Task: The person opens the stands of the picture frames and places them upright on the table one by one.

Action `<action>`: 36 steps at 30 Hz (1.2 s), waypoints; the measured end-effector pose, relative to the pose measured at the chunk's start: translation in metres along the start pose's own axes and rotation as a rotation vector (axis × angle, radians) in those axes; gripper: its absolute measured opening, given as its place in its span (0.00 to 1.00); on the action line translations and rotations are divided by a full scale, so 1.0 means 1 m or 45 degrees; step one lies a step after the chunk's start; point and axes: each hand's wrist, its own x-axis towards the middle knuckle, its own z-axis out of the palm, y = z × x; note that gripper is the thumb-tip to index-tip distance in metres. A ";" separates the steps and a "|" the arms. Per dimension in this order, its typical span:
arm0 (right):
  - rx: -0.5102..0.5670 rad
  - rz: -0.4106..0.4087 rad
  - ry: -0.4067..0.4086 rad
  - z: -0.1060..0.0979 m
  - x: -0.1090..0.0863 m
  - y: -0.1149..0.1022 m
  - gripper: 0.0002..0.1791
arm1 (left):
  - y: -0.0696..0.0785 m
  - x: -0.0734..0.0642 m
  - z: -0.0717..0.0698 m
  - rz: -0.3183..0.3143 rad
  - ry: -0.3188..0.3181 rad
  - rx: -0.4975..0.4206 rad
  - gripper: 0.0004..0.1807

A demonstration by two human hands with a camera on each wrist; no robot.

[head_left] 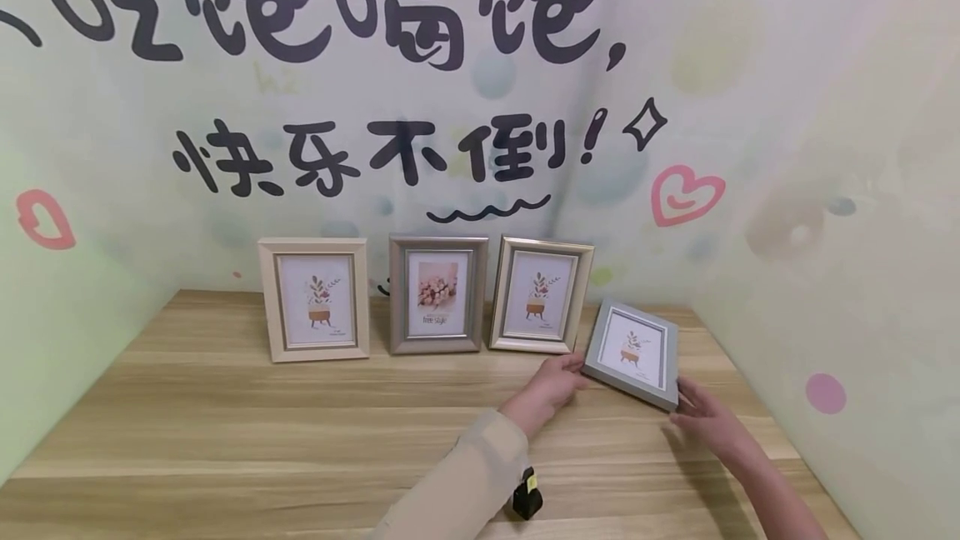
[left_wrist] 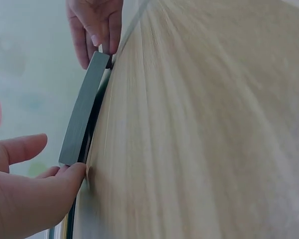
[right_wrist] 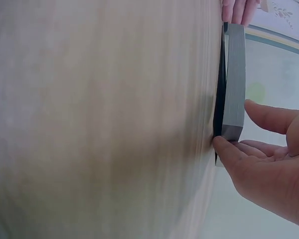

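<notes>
A grey picture frame (head_left: 630, 348) with a potted-plant print lies tilted, face up, at the right of the wooden table. Fingers of my left hand (head_left: 551, 390) touch its left near corner; in the left wrist view that thumb (left_wrist: 27, 148) stretches out apart from the frame. At the opposite end, my right hand (head_left: 712, 419) has its fingers extended against the right near corner. The right wrist view shows its thumb (right_wrist: 269, 117) raised beside the frame's side (right_wrist: 234, 79). A dark gap shows between the frame's underside and the tabletop.
Left of the grey frame stand a gold frame (head_left: 542, 294), a brown-grey frame (head_left: 438, 294) with a flower print, and a cream frame (head_left: 315, 298). Behind the table (head_left: 300, 440) hangs a printed cloth (head_left: 480, 107). A small black object (head_left: 527, 497) shows beside the left sleeve.
</notes>
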 end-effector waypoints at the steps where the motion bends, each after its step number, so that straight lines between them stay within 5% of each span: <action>1: 0.009 0.014 0.001 0.000 -0.001 0.000 0.41 | -0.001 0.000 0.001 -0.011 0.009 -0.030 0.33; 10: -0.017 0.134 0.089 -0.001 -0.007 -0.007 0.39 | -0.007 0.005 0.001 -0.060 0.067 -0.204 0.33; 16: 0.254 0.151 0.103 0.000 -0.004 -0.006 0.39 | -0.038 0.031 -0.003 0.033 0.060 -0.237 0.30; 19: 0.352 0.169 0.111 0.001 -0.003 -0.005 0.39 | -0.033 0.027 -0.002 0.025 0.097 -0.213 0.27; 20: 0.355 0.173 0.119 0.002 -0.003 -0.005 0.39 | -0.021 0.017 0.000 -0.022 0.127 -0.188 0.27; 29: 0.252 0.287 0.215 0.003 -0.002 -0.004 0.36 | -0.009 0.006 0.002 -0.067 0.168 -0.144 0.24; 36: 0.533 0.315 0.215 0.003 0.005 0.002 0.39 | -0.009 0.004 0.000 -0.045 0.171 -0.135 0.24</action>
